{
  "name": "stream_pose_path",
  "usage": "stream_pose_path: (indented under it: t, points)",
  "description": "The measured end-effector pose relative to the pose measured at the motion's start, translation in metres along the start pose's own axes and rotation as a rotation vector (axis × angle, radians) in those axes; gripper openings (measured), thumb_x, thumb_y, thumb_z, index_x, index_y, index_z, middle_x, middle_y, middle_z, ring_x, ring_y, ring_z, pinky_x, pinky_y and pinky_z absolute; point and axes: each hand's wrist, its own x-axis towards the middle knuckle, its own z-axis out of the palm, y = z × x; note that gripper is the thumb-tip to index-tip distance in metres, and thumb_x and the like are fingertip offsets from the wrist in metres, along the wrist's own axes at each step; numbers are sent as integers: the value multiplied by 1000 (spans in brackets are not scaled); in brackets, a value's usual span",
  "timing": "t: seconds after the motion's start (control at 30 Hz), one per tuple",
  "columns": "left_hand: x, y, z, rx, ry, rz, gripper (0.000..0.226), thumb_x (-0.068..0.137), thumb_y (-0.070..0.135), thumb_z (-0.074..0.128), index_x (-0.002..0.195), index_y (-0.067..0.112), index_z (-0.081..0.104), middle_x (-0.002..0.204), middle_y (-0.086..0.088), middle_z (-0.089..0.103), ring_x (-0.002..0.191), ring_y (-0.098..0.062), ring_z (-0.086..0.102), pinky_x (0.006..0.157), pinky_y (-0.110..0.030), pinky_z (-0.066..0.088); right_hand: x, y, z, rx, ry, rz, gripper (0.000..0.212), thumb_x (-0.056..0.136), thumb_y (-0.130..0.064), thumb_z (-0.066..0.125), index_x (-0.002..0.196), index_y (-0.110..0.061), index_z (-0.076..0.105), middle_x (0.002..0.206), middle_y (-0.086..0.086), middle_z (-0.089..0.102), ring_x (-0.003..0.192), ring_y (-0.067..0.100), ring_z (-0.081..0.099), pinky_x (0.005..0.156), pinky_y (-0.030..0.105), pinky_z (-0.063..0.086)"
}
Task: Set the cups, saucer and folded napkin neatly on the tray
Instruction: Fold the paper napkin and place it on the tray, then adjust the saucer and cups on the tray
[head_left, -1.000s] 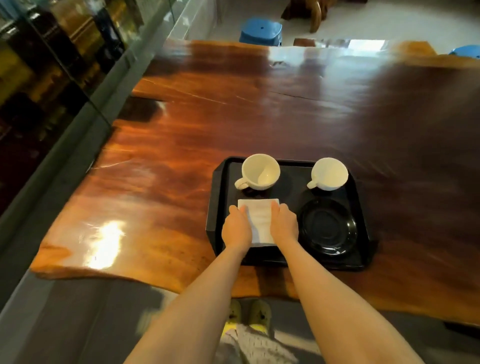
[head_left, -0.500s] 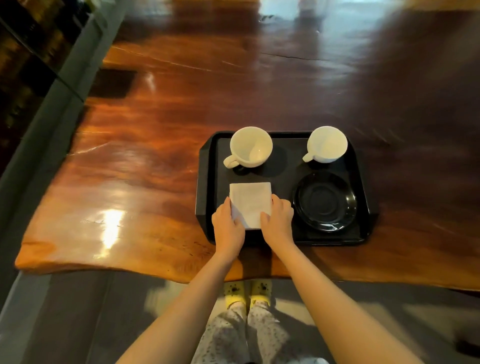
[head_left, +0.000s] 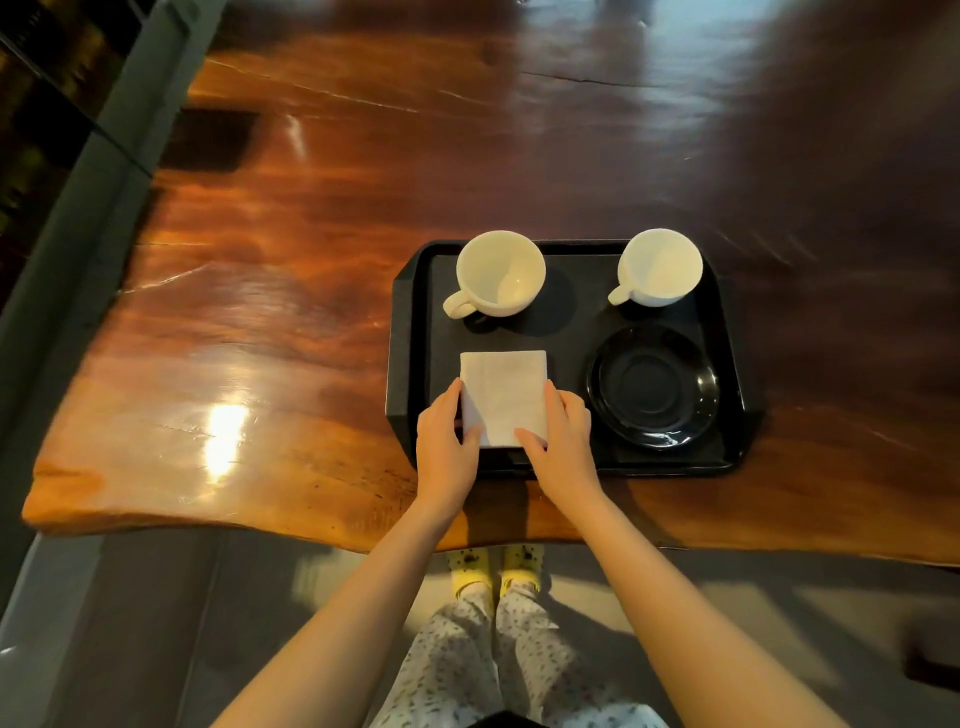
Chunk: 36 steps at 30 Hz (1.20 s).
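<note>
Looking down from my head camera, I see the black tray (head_left: 408, 332) lying on the glossy wooden tabletop (head_left: 260, 312), close to the near edge and squared to it. My left hand (head_left: 445, 441) and my right hand (head_left: 562, 441) both rest on the folded napkin (head_left: 503, 389), one at each side of its near end. My left fingers (head_left: 451, 402) lie along the napkin's left edge with the thumb on its near left corner; my right fingers lie along the right edge with the thumb pressing down on the near right part. My hands are not closed around it: they lie flat, bracketing and touching the white square, which sits flat on the near left part of the tray.

Behind the napkin, in the far left corner of the tray, stands the left cup (head_left: 501, 273), upright, white, its handle pointing toward the near left. In the far right corner stands the right cup (head_left: 660, 266), also upright, handle likewise toward the near left. The two cups are well apart. The black saucer (head_left: 653, 387) lies in the near right part of the tray, just beside my right hand and in front of the right cup, with nothing on it.

Below the tabletop's edge I see my patterned trousers (head_left: 467, 660) and yellow slippers (head_left: 470, 569) on the grey floor (head_left: 156, 623).
</note>
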Motion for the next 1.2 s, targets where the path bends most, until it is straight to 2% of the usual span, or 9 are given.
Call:
stream_pose_path:
  t: [0.17, 0.3, 0.37, 0.43, 0.47, 0.6, 0.73, 0.83, 1.2]
  points:
    - [1, 4, -1, 48, -13, -13, 56, 90, 9, 56, 141, 12, 35, 142, -7, 45, 131, -22, 41, 108, -43, 40, 1, -4, -1, 16, 14, 16, 62, 89, -22, 56, 141, -14, 23, 137, 6, 29, 123, 17, 30, 91, 20, 33]
    - [-3, 16, -1, 122, 73, 34, 55, 88, 12, 58, 140, 12, 37, 140, -7, 47, 129, -21, 40, 107, -31, 33, -2, -6, -17, 20, 24, -9, 60, 91, -24, 54, 143, -14, 25, 140, 5, 31, 127, 17, 30, 94, 21, 29]
    - [-8, 30, 7, 62, 102, 86, 50, 89, 13, 57, 136, 13, 42, 133, -6, 50, 116, -15, 47, 96, -23, 42, -2, 0, -43, 27, 151, -34, 54, 92, -23, 52, 141, -10, 32, 139, 8, 37, 127, 21, 34, 96, 22, 30]
    - [-15, 49, 26, -83, 15, 33, 46, 89, 14, 57, 134, 17, 45, 128, -4, 53, 102, -6, 50, 80, -12, 45, 4, 16, -77, 22, 315, 18, 47, 94, -19, 49, 138, -7, 39, 135, 12, 44, 124, 26, 39, 97, 28, 35]
    - [-16, 59, 38, -140, -67, -25, 47, 89, 14, 57, 134, 17, 44, 129, -3, 53, 100, -6, 51, 79, -12, 45, 7, 26, -95, 8, 368, 82, 45, 94, -18, 47, 137, -6, 40, 135, 13, 45, 126, 28, 38, 99, 33, 36]
    - [-14, 91, 85, -108, -353, -132, 53, 87, 10, 55, 138, 13, 37, 134, -8, 50, 117, -24, 53, 97, -33, 45, 22, 60, -140, -100, 298, 274, 45, 96, -11, 39, 140, -3, 34, 144, 15, 38, 131, 33, 30, 106, 40, 30]
    - [-9, 98, 101, -59, -326, -160, 50, 85, 2, 52, 133, 11, 41, 132, -13, 52, 122, -30, 50, 103, -43, 44, 26, 69, -140, -116, 168, 292, 47, 96, -7, 37, 142, -3, 29, 148, 14, 32, 133, 32, 26, 106, 37, 30]
    - [-6, 95, 102, -80, -288, -163, 48, 85, 0, 51, 130, 16, 44, 131, -11, 54, 122, -28, 51, 102, -43, 46, 21, 69, -135, -60, 212, 300, 48, 95, -7, 41, 141, -4, 31, 146, 13, 34, 132, 30, 28, 103, 35, 32]
    - [1, 86, 99, -83, -273, -226, 64, 88, 1, 52, 144, 21, 29, 147, -6, 43, 133, -26, 42, 105, -46, 43, 9, 68, -127, 37, 237, 306, 48, 94, -7, 44, 141, -7, 33, 144, 10, 36, 133, 25, 28, 102, 31, 35]
